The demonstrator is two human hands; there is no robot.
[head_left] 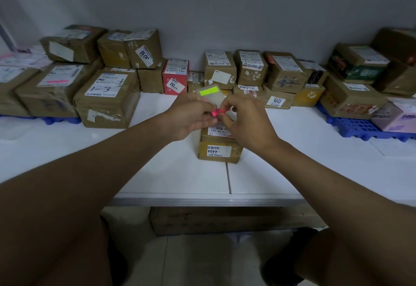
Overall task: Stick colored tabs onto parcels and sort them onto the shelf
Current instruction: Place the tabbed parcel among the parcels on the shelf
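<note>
A white table [171, 173] carries everything — a seam runs through its top near the front edge. One small brown box [219, 148] stands alone near the middle, white labels on its top and front. Along the back, against the wall, brown parcels [108, 98] sit in rows, some stacked, with a red box [175, 76] among them. At the left and right ends, blue plastic pallets [364, 128] lie on the table under the parcels — a pink package [396, 117] rests on the right one.

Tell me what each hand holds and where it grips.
Left hand holds the tab sheet by its lower edge. Right hand pinches a pink tab at its end.
</note>
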